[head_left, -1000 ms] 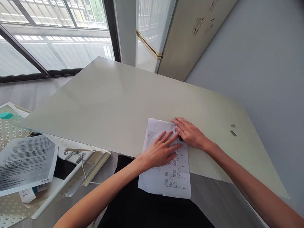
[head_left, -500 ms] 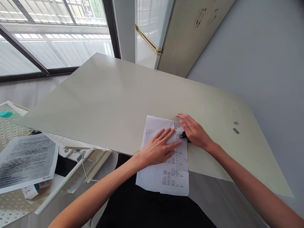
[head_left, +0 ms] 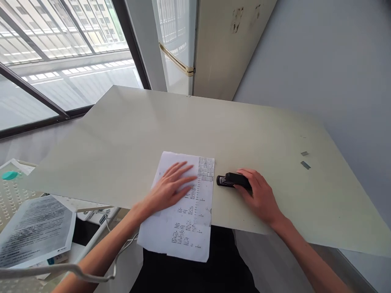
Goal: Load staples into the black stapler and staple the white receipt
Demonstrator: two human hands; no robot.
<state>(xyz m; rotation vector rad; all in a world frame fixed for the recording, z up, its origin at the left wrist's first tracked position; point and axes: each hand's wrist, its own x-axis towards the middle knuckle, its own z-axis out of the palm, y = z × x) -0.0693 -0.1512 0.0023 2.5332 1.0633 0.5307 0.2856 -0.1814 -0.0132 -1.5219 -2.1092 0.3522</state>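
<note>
A printed sheet of paper [head_left: 195,219] lies at the table's near edge, its lower part hanging over it. Many small staple-like marks crowd its upper right corner. My left hand [head_left: 172,185] rests flat on the sheet with fingers spread, slightly blurred. Just right of the paper, a black stapler [head_left: 233,179] sits on the table, its front pointing at the sheet and apart from it. My right hand [head_left: 259,195] grips the stapler's rear end, which the fingers and palm hide.
The pale table [head_left: 137,134] reaches toward a fridge [head_left: 177,65] and a window. Two small grey strips [head_left: 305,165] lie on its right side. At the lower left, a cart holds a printed sheet [head_left: 36,228], and a cable [head_left: 76,268] runs past my left forearm.
The paper has shifted left under my left hand. The stapler was over the paper's right edge, under my right hand; now it is clear of the sheet, to its right. The view has turned slightly.
</note>
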